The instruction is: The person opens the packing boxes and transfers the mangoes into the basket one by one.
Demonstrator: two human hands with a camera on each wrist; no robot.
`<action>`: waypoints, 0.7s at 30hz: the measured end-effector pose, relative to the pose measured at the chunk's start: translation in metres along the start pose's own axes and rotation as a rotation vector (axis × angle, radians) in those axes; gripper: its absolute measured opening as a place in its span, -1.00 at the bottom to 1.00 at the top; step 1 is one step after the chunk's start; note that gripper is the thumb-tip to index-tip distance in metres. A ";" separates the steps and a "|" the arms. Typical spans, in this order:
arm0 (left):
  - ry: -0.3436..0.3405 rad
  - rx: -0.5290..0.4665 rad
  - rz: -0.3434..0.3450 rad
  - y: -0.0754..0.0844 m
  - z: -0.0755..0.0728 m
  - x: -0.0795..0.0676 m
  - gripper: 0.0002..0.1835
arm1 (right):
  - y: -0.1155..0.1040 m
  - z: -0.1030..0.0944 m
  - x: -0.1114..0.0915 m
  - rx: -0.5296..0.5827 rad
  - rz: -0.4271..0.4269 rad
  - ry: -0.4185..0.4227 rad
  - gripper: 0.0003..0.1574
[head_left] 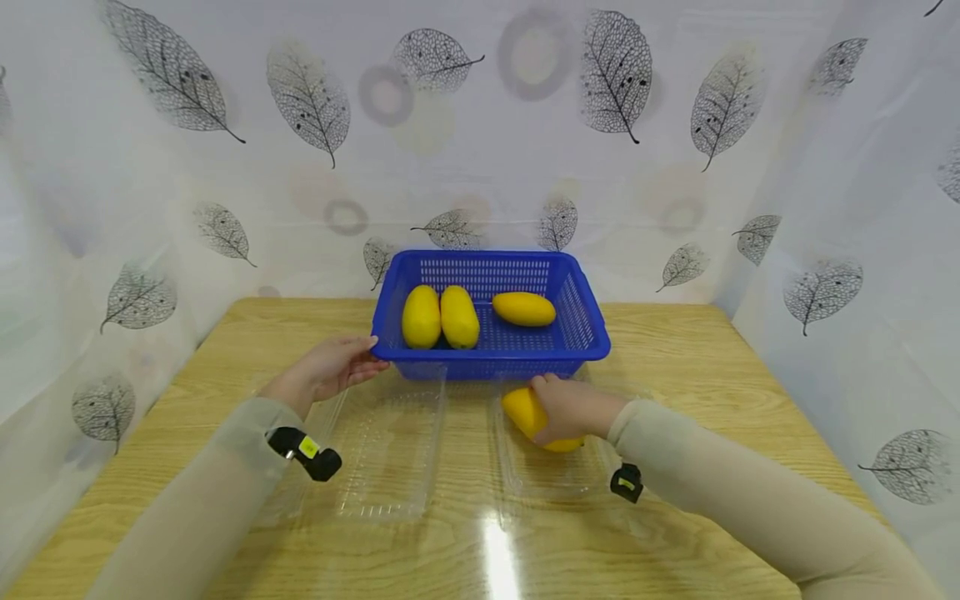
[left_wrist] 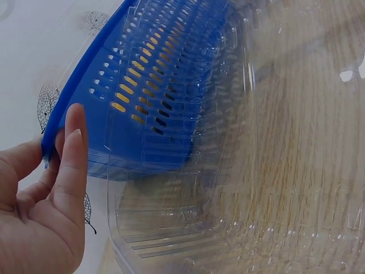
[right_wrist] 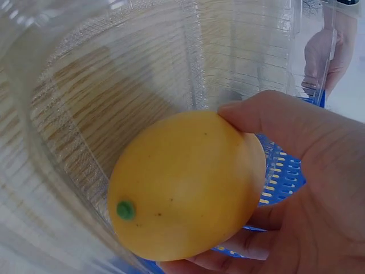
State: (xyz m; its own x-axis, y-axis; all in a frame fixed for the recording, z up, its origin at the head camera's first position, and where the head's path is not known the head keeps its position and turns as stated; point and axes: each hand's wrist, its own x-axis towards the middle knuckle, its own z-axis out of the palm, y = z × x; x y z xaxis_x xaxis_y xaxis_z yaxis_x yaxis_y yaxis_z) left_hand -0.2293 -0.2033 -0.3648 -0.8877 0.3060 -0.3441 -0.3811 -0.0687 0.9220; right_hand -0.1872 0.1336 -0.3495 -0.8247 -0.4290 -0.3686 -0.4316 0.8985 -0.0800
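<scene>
My left hand (head_left: 337, 367) pinches the left front corner of the blue plastic basket (head_left: 495, 354), its thumb on one side of the rim and fingers on the other in the left wrist view. My right hand (head_left: 573, 407) grips a yellow mango (right_wrist: 182, 188) with a small green stem end. That mango is over the right clear plastic container (head_left: 551, 486), tilted, the thumb on one side and fingers curled round the other. Inside the basket lie two upright-lying mangoes (head_left: 422, 318) side by side at left and one crosswise mango (head_left: 523, 309) at right.
Left of the right container, another clear plastic container (head_left: 382, 510) stands on the wooden table (head_left: 465, 558), in front of the basket. A white curtain (head_left: 480, 158) with leaf prints hangs behind the table and along both sides.
</scene>
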 end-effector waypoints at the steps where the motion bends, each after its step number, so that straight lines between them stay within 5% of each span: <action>1: 0.000 -0.002 -0.001 0.000 0.000 0.000 -0.70 | 0.000 -0.001 -0.001 0.003 -0.001 0.002 -0.04; 21: -0.020 -0.011 0.008 -0.001 -0.001 -0.001 -0.71 | 0.006 -0.006 -0.013 -0.004 -0.019 0.047 -0.08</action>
State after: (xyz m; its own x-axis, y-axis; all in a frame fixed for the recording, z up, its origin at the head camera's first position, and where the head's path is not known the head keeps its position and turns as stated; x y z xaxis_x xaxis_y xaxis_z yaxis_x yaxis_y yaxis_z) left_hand -0.2287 -0.2041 -0.3652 -0.8855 0.3242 -0.3329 -0.3768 -0.0818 0.9227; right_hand -0.1810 0.1440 -0.3391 -0.8324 -0.4500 -0.3236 -0.4487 0.8898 -0.0831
